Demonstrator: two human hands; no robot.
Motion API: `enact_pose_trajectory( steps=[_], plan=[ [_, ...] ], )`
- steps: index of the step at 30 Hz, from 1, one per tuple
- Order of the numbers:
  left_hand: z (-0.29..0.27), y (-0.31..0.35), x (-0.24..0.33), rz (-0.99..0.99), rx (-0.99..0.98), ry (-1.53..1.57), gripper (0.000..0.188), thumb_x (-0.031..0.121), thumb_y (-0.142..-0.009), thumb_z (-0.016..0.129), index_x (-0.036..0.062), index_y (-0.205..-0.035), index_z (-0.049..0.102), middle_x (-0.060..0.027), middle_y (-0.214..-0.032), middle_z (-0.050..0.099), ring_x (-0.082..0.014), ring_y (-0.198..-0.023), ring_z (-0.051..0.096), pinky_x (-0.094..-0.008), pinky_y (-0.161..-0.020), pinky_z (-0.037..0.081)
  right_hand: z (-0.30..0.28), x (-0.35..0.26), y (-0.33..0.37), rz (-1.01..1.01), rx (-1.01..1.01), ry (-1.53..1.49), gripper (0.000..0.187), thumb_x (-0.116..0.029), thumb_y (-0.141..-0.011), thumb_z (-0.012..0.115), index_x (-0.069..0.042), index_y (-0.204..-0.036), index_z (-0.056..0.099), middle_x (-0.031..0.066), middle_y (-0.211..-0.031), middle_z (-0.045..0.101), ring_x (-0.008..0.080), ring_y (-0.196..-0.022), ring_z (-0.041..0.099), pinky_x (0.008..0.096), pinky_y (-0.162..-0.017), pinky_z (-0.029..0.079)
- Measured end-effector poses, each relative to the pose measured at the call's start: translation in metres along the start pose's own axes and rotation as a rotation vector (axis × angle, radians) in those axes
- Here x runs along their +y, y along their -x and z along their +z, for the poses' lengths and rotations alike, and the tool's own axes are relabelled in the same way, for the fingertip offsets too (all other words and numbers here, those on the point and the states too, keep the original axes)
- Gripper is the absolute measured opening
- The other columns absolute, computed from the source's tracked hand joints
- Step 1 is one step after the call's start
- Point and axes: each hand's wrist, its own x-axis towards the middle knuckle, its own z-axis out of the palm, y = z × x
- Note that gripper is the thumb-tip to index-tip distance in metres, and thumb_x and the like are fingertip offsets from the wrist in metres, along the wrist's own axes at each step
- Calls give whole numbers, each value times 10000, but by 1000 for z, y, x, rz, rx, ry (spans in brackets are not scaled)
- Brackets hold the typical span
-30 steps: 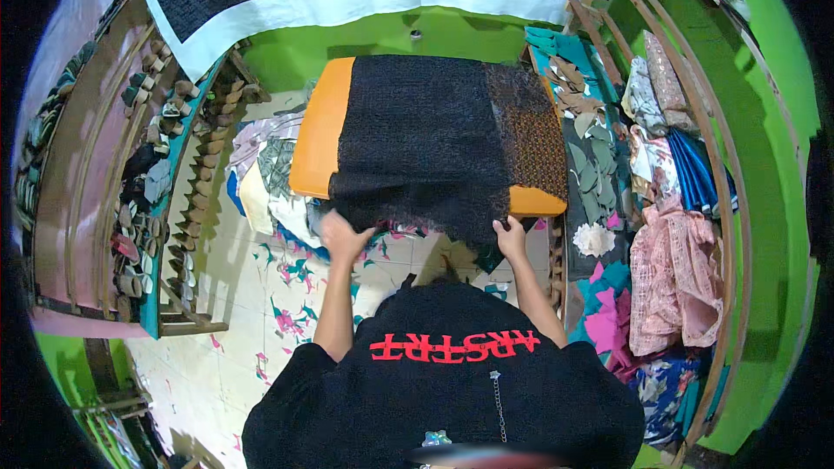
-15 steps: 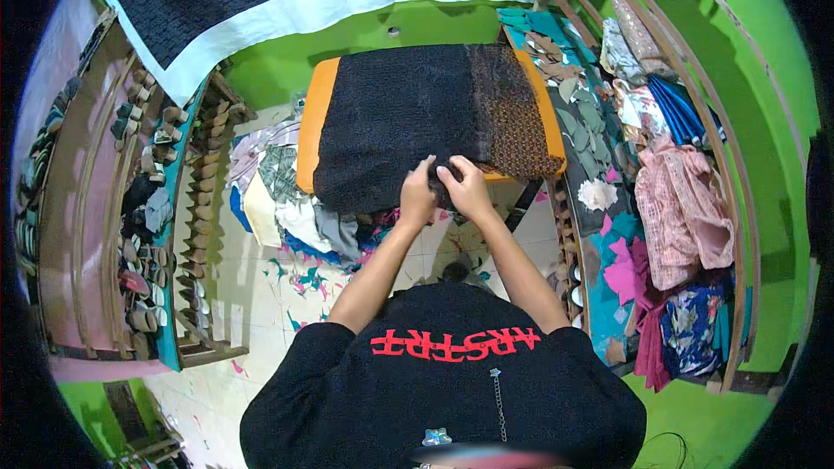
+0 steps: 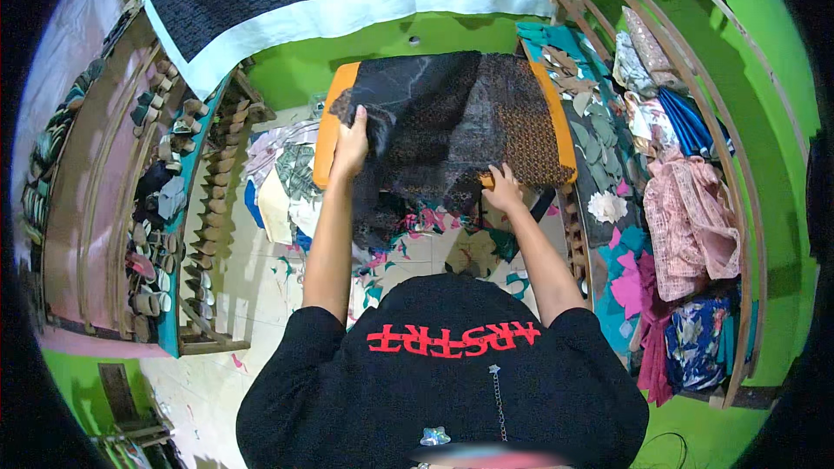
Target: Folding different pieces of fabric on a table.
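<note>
A dark, thin, partly see-through cloth (image 3: 417,113) lies over an orange table (image 3: 327,144). Its right part carries a brown-and-black pattern, and its near edge hangs below the tabletop. My left hand (image 3: 350,146) is closed on the cloth at the table's left side, thumb upward, lifting a loose layer. At the near edge, right of the middle, my right hand (image 3: 504,191) touches the cloth with its fingers apart. Creases and a lighter streak run through the lifted layer.
Shoe racks (image 3: 195,234) stand on the left. To the right, a teal bench (image 3: 608,295) bears leaf-shaped cut pieces and a white flower (image 3: 607,207). Pink folded clothes (image 3: 691,226) lie beyond it. A cloth pile (image 3: 278,182) and scraps (image 3: 432,221) lie on the floor.
My hands, together at the cloth's near edge before, have parted. The left went left and farther away with the cloth; the right moved rightward. The cloth's left part is lifted and folded.
</note>
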Motion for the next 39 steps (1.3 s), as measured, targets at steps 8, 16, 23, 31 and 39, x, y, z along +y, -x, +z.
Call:
enact_pose_trajectory(
  steps=[8, 16, 23, 31, 39],
  plan=[
    [-15, -31, 48, -105, 167, -129, 503, 382, -832, 474, -104, -961, 447, -151, -951, 508, -194, -839, 483, -301, -744, 398, 19, 13, 9, -103, 98, 116, 559, -157, -719, 565, -239, -1231, 355, 114, -1237, 318, 396, -1120, 297, 562, -872, 314],
    [-9, -36, 24, -120, 273, -10, 512, 356, -842, 456, -120, -1028, 426, -177, -993, 517, -211, -875, 499, -306, -781, 388, 9, 5, 6, -103, 190, 235, 474, -112, -751, 504, -252, -1195, 415, 111, -1137, 400, 339, -1064, 366, 623, -888, 222],
    [44, 2, -6, -15, 34, -110, 265, 249, -848, 463, -8, -844, 524, -13, -746, 513, -106, -711, 461, -276, -659, 394, 19, 35, -17, -400, 435, 253, 190, -84, -731, 508, -149, -875, 613, 84, -876, 516, 267, -865, 479, 470, -859, 319],
    [94, 20, -5, -21, -98, -44, 274, 262, -814, 519, 6, -720, 544, 12, -630, 478, -91, -589, 430, -247, -543, 374, 17, 43, -10, -431, 476, 60, 203, -74, -668, 590, -138, -857, 632, 69, -831, 498, 243, -838, 468, 407, -829, 327],
    [136, 99, -84, -186, -1252, -526, 383, 355, -775, 531, 15, -939, 597, -152, -887, 611, -252, -779, 590, -338, -714, 440, 11, 64, -11, -317, 362, -157, 290, -47, -664, 540, -110, -941, 597, 96, -884, 488, 276, -885, 453, 373, -785, 371]
  ],
)
